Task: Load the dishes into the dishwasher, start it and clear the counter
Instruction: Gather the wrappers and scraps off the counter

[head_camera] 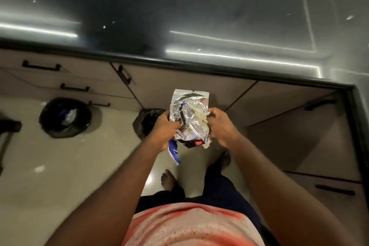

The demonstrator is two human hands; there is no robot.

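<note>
Left hand [165, 132], right hand [222, 128], wrapper [190, 119] gripped between

foil wrapper [191, 120] | silver, crumpled, soiled, open | upright in mid-air

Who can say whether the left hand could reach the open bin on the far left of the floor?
Probably yes, with a sidestep or bend: bare floor lies between the left hand and the bin. Its grip is full, though, with the foil packet, shared with the right hand.
</note>
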